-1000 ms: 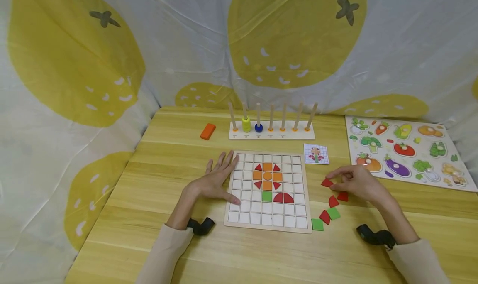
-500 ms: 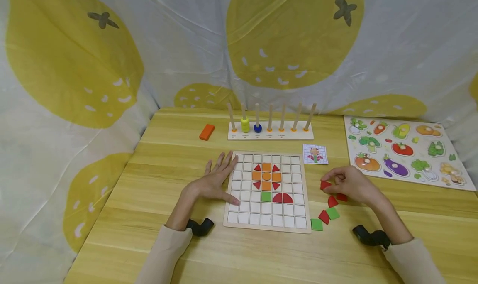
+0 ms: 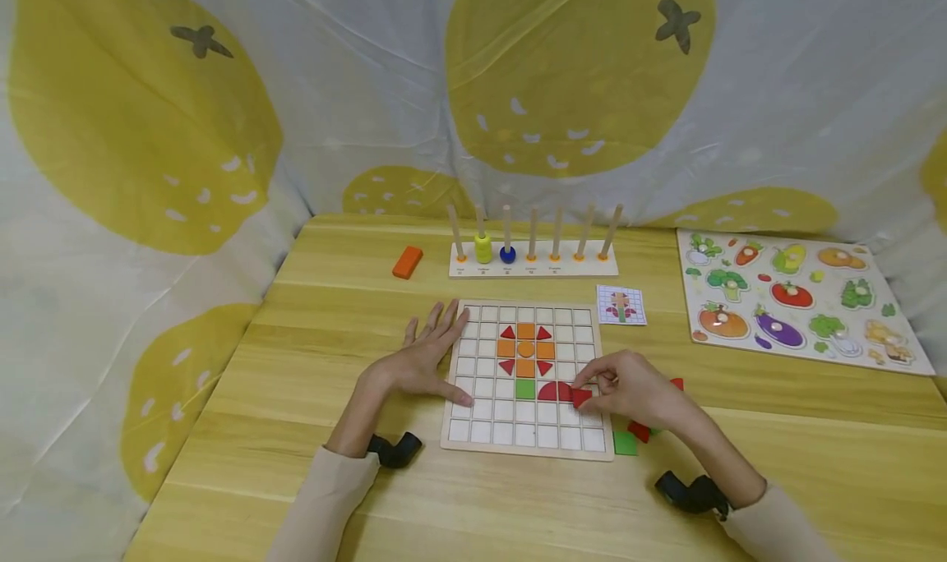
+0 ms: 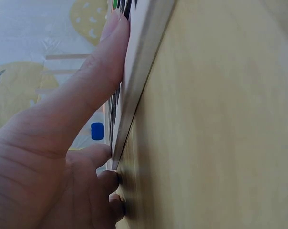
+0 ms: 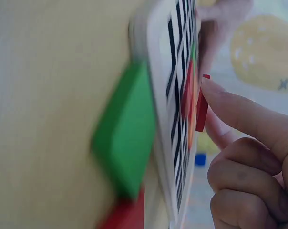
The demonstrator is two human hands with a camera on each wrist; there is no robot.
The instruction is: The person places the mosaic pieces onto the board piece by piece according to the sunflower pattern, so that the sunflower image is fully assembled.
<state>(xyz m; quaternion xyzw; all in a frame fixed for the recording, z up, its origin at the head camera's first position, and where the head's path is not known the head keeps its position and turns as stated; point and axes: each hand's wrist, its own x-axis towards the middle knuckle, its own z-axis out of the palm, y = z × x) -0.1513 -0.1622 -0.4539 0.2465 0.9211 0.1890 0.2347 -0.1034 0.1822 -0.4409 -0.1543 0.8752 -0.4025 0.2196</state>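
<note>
An orange block (image 3: 408, 261) lay far left on the wooden table (image 3: 333, 299), near the back edge. The left hand (image 3: 423, 359) rested flat with its fingers spread, the thumb lying along the left rim of the grid board (image 3: 459, 380) and the other fingers on the table beside it. Behind the board stood a peg rack (image 3: 533, 260) with a yellow ring and a blue ring on two of its pegs. On the board sat an orange and red flower pattern, a green square (image 3: 525, 389) below it and a red half-round (image 3: 555, 391) to the right of that. The right hand (image 3: 629, 389) pinched a red piece (image 3: 581, 397) between thumb and fingertips, held just beside the half-round over the board's right part; whether it touched the board was hard to tell. Loose green and red pieces (image 3: 630, 439) lay by the board's right corner. A pattern card (image 3: 621, 305) and a vegetable puzzle (image 3: 792, 299) lay further right.
</note>
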